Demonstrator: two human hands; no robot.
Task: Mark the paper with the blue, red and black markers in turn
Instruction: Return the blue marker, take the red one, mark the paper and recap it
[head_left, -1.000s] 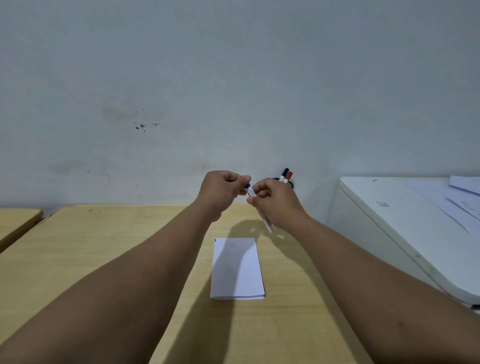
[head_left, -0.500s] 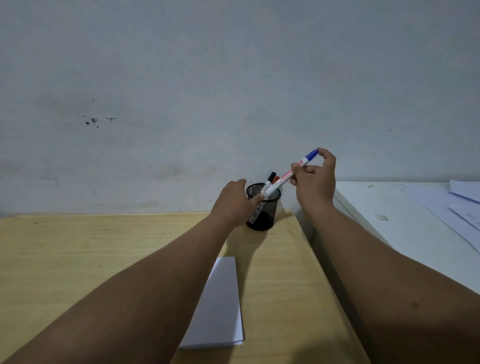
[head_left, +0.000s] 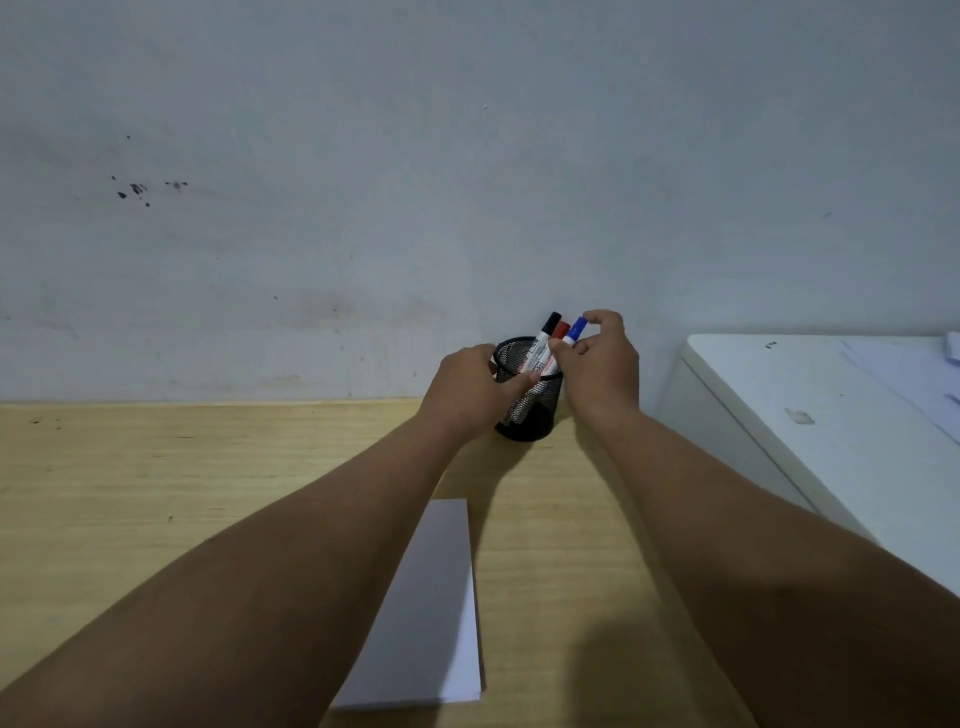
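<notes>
A black mesh pen cup (head_left: 535, 415) stands on the wooden table (head_left: 156, 493) near the wall. In it stand the black marker (head_left: 546, 335), the red marker (head_left: 561, 330) and the blue marker (head_left: 575, 331), caps up. My left hand (head_left: 467, 389) grips the cup's left side. My right hand (head_left: 602, 364) pinches the blue marker just below its cap, with the marker's lower part inside the cup. The folded white paper (head_left: 431, 613) lies on the table nearer me, partly under my left forearm.
A white cabinet top (head_left: 831, 415) with loose sheets of paper (head_left: 909, 369) adjoins the table on the right. A grey wall (head_left: 467, 182) rises directly behind the cup.
My right hand has carried the capped blue marker down from above the cup into it, beside the other two. My left hand moved from the rim to grip the cup's side.
</notes>
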